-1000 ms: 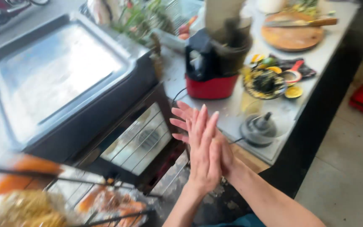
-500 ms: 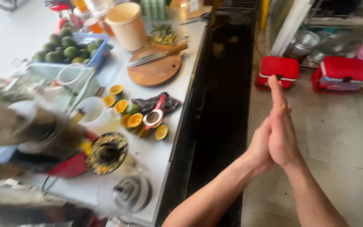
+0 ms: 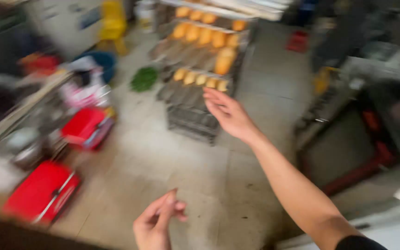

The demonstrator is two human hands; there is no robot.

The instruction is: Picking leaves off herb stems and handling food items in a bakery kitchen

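Orange buns point(image 3: 208, 36) in rows on wire rack point(image 3: 191, 115), right hand point(image 3: 228, 113) open, fingers toward rack; left hand point(image 3: 156, 224) loosely curled, empty.

Bare right forearm point(image 3: 292, 185); black sleeve edge point(image 3: 359, 243) near elbow.

Head view, steeply down, floor-facing

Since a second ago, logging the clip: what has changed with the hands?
The palms, pressed together before, have parted. The right hand reaches out, open, toward a wire rack of orange-yellow pieces; the left hand hangs low, fingers loosely curled. The view swung from counter to floor. Both hands remain empty.
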